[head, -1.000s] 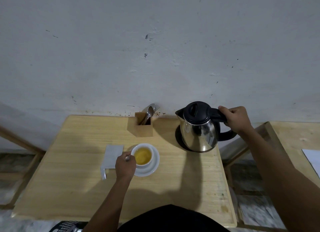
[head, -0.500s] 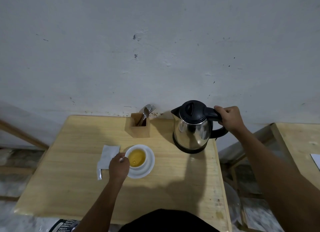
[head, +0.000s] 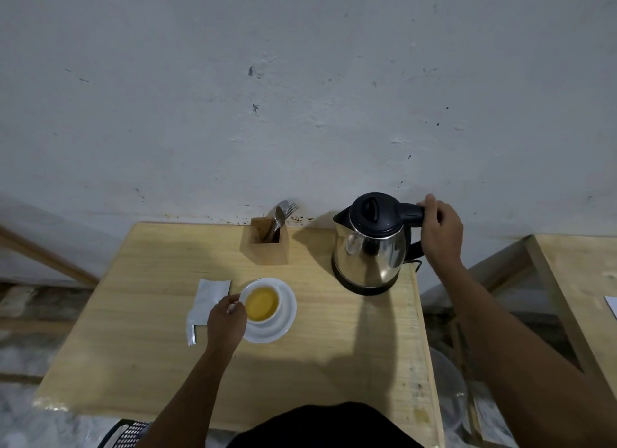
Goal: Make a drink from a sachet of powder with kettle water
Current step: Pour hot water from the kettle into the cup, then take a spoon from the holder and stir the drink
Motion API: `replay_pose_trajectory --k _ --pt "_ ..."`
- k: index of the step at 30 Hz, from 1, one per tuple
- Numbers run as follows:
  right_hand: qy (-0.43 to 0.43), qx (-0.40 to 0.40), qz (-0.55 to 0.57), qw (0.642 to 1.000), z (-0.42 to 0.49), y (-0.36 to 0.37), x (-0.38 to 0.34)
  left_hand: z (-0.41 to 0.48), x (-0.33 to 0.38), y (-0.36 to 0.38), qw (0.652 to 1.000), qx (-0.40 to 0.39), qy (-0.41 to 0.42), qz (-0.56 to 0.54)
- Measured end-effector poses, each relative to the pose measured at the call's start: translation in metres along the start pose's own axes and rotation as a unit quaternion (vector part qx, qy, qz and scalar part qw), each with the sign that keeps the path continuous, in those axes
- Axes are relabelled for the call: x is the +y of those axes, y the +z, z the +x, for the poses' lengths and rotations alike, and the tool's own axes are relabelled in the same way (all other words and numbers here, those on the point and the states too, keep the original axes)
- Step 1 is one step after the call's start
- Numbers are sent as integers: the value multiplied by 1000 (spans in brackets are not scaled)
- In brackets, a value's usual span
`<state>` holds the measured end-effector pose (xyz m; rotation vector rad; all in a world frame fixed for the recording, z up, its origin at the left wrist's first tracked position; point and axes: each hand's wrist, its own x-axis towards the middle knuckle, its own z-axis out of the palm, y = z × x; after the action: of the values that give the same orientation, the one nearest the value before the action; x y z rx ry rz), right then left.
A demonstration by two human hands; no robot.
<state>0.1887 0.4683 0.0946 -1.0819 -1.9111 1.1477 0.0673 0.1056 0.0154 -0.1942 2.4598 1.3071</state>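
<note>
Steel kettle (head: 369,247) upright on tabletop (head: 334,347) | right hand (head: 440,230) fingers wrapped round handle | left hand (head: 227,320) fingers pinching cup (head: 262,303) on saucer (head: 283,317) | sachet (head: 208,300) beside

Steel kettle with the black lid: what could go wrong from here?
1. The steel kettle stands near the table's right edge, right hand on its handle; a sideways nudge might tip it off.
2. The white cup of yellow drink looks fairly full; the left hand at its rim could slop it onto the white saucer.
</note>
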Motion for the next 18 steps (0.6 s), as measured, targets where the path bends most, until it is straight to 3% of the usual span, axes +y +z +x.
replay_pose_trajectory --k 3,7,9,12,14,16,18 --pt "-25 68 -57 996 -20 11 -10 1 0 -3 1000 -11 0 10" --pt "-191 128 -95 969 -58 34 -40 3 3 -8 999 -29 4 19" --pt "-289 111 -94 946 -77 56 -55 7 2 -11 999 -40 1 22" --pt "-353 -18 -83 932 -99 91 -71 12 -1 -17 998 -65 11 21" --pt "-253 -135 -59 956 -106 110 -78 12 0 -19 996 -83 28 34" --pt "-73 -243 -27 967 -105 134 -80 14 2 -22 994 -99 40 37" --pt "73 -281 0 957 -98 162 -74 16 3 -26 992 -116 37 31"
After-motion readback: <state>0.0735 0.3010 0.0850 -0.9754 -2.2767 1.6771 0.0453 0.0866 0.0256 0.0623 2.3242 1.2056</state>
